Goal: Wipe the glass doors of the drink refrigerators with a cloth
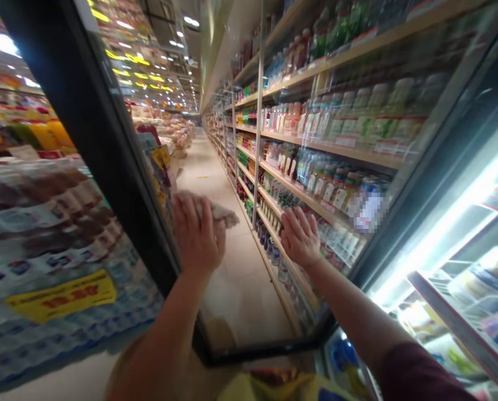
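A glass door [249, 278] with a black frame [123, 139] stands open in front of me, tilted in the view. My left hand [198, 239] lies against the glass near the left part of the frame, with a crumpled greyish cloth [227, 215] under its palm and fingers. Part of the cloth is hidden by that hand. To the right, my right hand [302, 238] rests flat on the pane, its fingers stretched out and nothing held in it.
Lit cooler shelves [453, 328] with packaged goods stand close on the right. Bottle packs [44, 223] with a yellow price sign [65, 295] are stacked on the left. Through the glass show an aisle floor [198, 167] and long shelves of bottles [357, 117].
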The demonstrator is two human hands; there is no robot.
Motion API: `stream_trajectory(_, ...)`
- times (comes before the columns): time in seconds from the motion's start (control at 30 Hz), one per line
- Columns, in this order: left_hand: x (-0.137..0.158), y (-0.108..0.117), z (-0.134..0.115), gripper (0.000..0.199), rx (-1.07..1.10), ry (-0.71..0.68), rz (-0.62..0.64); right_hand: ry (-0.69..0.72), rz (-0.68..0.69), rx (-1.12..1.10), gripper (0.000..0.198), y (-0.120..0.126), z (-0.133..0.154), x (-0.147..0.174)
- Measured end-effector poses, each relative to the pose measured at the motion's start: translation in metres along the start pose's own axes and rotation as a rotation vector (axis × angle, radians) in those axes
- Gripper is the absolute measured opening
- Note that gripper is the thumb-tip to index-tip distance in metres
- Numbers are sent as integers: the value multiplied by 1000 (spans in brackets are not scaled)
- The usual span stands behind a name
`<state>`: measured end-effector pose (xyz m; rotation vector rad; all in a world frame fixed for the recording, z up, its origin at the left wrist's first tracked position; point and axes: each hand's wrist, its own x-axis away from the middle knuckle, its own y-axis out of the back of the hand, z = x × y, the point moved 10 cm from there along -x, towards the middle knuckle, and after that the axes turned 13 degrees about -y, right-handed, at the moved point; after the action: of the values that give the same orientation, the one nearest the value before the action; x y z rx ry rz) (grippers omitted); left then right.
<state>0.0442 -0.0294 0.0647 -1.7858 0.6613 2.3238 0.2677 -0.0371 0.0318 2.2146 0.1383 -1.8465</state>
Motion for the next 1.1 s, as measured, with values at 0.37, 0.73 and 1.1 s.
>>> stream_trajectory(0.37, 80, -34, -33, 48, 45, -63, 61, -25, 14, -22, 57, -1, -3, 1)
stream_trajectory(0.73, 55, -26, 12, 63, 0, 105, 48, -18, 38, -1, 64, -7, -5, 5)
stream_trajectory(1.1, 33, -23, 52, 69, 91, 272, 32, -47, 72, 5, 66, -14, -10, 6)
